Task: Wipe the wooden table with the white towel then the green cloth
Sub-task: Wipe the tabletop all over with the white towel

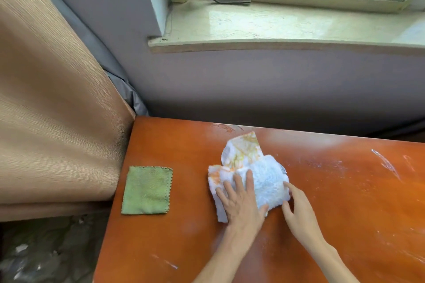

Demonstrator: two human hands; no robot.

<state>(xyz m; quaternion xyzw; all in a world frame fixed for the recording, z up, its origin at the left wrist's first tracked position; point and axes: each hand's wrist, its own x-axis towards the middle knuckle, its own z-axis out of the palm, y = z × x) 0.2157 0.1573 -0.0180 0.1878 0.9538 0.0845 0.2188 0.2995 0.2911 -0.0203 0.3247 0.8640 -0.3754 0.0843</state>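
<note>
Lying crumpled near the table's (345, 202) far edge, the white towel (264, 174) (orange-stained on its far flap) sits under the flat, spread left hand (241, 202); the right hand's (299, 209) relaxed fingertips touch its right side. The green cloth (147, 190) lies flat by the left edge.

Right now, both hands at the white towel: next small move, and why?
Probably sweep the white towel rightward. The left hand presses flat on it, the right hand touches its right edge, and whitish dust and streaks show on the wooden table to the right. The green cloth lies untouched at left; it comes second.
</note>
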